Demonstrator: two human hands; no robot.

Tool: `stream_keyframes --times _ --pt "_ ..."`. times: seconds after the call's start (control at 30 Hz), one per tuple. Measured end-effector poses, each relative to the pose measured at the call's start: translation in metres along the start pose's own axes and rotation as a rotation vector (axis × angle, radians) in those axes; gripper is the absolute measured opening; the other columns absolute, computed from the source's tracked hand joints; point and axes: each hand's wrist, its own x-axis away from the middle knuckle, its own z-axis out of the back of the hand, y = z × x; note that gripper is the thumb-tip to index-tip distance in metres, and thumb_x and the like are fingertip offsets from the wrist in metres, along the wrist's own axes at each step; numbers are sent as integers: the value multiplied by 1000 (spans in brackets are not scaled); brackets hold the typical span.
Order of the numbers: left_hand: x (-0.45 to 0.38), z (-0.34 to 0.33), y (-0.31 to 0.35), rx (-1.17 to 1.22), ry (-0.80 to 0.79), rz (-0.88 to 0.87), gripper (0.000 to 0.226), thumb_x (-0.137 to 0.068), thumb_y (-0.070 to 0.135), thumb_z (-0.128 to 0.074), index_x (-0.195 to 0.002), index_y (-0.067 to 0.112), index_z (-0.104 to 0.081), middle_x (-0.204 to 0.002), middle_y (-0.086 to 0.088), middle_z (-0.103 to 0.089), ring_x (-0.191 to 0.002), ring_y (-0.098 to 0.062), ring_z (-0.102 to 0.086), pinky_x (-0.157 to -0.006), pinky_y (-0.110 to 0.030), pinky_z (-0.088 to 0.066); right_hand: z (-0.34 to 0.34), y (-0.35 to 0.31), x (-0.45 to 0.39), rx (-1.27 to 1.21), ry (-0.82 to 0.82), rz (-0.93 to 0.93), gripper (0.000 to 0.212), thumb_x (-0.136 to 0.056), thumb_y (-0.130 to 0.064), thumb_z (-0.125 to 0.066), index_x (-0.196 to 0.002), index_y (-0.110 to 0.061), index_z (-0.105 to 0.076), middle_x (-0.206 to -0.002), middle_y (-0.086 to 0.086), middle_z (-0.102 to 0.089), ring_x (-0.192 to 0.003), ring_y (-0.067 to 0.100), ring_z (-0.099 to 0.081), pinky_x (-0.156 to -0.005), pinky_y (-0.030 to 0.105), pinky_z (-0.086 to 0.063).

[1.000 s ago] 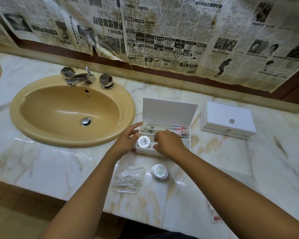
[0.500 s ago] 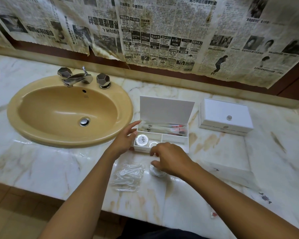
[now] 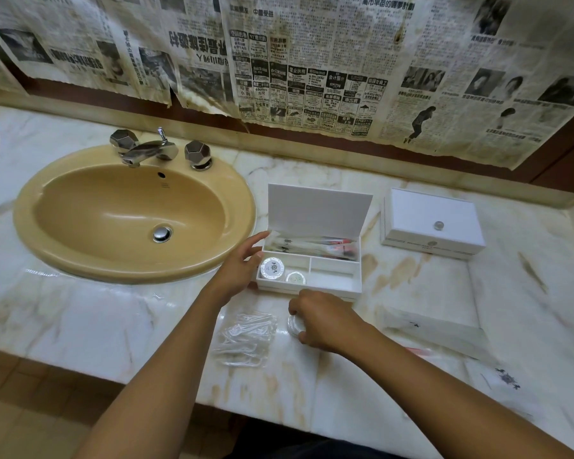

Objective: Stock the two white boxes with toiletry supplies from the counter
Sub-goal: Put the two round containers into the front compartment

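The open white box (image 3: 312,276) sat on the desk (image 3: 113,326) right of the sink (image 3: 130,213), two round tins (image 3: 272,268) in its front-left compartment. The left hand (image 3: 242,270) lay spread against its left wall. In front of it, the right hand (image 3: 322,321) gripped another round tin (image 3: 294,324), beside clear wrapped packets (image 3: 246,339). The closed white box (image 3: 433,223) stood right of it.

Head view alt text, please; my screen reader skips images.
A person's right hand grips a small round container on a marble counter, while the left hand rests against an open white box holding toiletries. A second white box sits closed to its right, a sink to its left.
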Motion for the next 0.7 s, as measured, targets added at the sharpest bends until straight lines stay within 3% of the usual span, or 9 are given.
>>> stream_keyframes --times 0.3,0.43,0.5,0.6,0.7 --pt "-1 1 -1 8 5 -8 43 -103 20 -42 -136 47 -48 -131 2 -54 -120 -4 -50 -78 -17 -41 16 0 -9 -34 -14 -18 27 -83 -19 -61 -110 -13 -64 -110 7 -55 -98 30 -58 -81 40 -50" --pt "-1 1 -1 8 2 -15 42 -103 21 -43 -136 48 -48 -133 5 -53 -117 6 -48 -80 -17 -42 18 1 -11 -26 -60 -35 32 -83 -21 -64 -115 -16 -64 -115 6 -57 -103 29 -57 -83 35 -48" --pt "-1 1 -2 13 1 -16 42 -103 22 -44 -135 48 -48 -133 5 -53 -119 3 -48 -81 -18 -42 17 1 -12 -4 -67 -36 33 -82 -23 -65 -115 -18 -64 -116 5 -59 -103 28 -58 -82 34 -48" --pt "-2 2 -3 19 -1 -10 42 -103 22 -45 -134 49 -48 -130 2 -55 -123 -4 -49 -82 -19 -42 22 0 -14 7 -4 -34 34 -80 -27 -67 -114 -22 -63 -115 2 -61 -104 25 -58 -80 33 -47" --pt "-2 2 -2 22 -10 -13 42 -103 21 -45 -134 49 -49 -130 7 -55 -120 7 -47 -81 -17 -41 33 0 -19 -51 130 -55 43 -80 -37 -69 -120 -25 -58 -115 -1 -62 -106 22 -58 -80 31 -45"
